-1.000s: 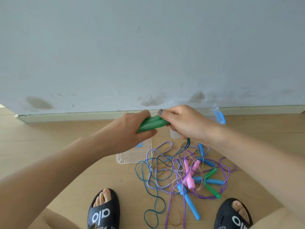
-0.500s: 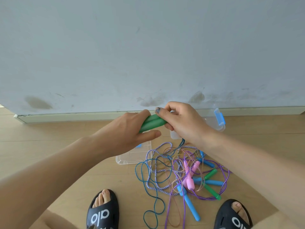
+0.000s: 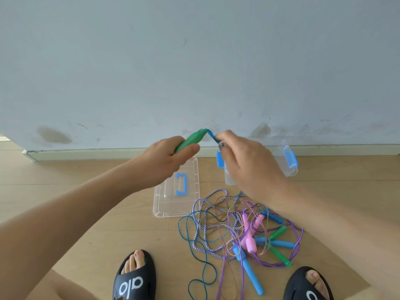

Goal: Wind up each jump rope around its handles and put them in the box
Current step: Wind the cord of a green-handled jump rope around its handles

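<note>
Wooden floor (image 3: 65, 202) below scuffed grey wall (image 3: 194, 61)

A pale scuffed wall (image 3: 194, 61) meets a light wooden floor (image 3: 65, 174) at a cream skirting board (image 3: 97, 153).

- A light wood-plank floor (image 3: 65, 174) runs up to a pale baseboard (image 3: 104, 153).
- A clear box lid (image 3: 184, 204) with a blue handle lies flat on it.
- Just right of the lid stands the clear box (image 3: 291, 172) with blue latches.
- A tangle of jump ropes (image 3: 242, 232) sprawls nearer, between two black slides (image 3: 134, 280).
</note>
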Motion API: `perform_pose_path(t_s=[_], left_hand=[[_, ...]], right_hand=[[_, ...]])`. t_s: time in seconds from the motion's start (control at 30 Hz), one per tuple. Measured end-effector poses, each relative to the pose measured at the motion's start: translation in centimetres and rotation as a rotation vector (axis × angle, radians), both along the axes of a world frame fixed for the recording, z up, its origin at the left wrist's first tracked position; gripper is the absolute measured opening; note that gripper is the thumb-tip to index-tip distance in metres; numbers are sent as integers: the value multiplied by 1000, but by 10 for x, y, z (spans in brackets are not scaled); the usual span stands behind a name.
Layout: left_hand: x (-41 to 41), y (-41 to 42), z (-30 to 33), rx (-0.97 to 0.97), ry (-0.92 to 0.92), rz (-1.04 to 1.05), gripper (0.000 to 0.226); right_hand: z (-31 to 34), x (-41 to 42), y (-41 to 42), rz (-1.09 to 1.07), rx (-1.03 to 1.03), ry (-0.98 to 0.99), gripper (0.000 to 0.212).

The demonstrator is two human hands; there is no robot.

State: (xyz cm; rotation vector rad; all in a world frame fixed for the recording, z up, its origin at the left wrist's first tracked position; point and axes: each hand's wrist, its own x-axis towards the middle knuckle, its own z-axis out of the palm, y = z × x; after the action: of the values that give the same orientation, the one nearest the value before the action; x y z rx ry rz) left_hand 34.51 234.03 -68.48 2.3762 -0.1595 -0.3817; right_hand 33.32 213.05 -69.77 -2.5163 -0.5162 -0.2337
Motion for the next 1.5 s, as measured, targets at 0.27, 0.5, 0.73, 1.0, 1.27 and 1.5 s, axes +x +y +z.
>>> perform_pose_path(t_s=[0.27,0.5,0.73,1.0,1.27,1.5], left_hand=[[-12,-18,-21,282,-44,-44,44],[-20,-23,-31,703,-426,-414,39],[-28,-17,-23,661,-627,-506,59],[-34,-19,-28,616,-675,-553,69],[-50,-32,-12,330,-402,-596,53],[-49,-28,2,-59,-364,-469,16]], right_hand=[[-11,-15,11,162,-512,-18,43],[8,-15,4,270,-347,129,29],[27,-12,-6,346,-105,463,34],[30,-18,-9,373,-186,467,27],[27,1,-13,237,71,287,43],[4,-1,-1,153,582,651,54]])
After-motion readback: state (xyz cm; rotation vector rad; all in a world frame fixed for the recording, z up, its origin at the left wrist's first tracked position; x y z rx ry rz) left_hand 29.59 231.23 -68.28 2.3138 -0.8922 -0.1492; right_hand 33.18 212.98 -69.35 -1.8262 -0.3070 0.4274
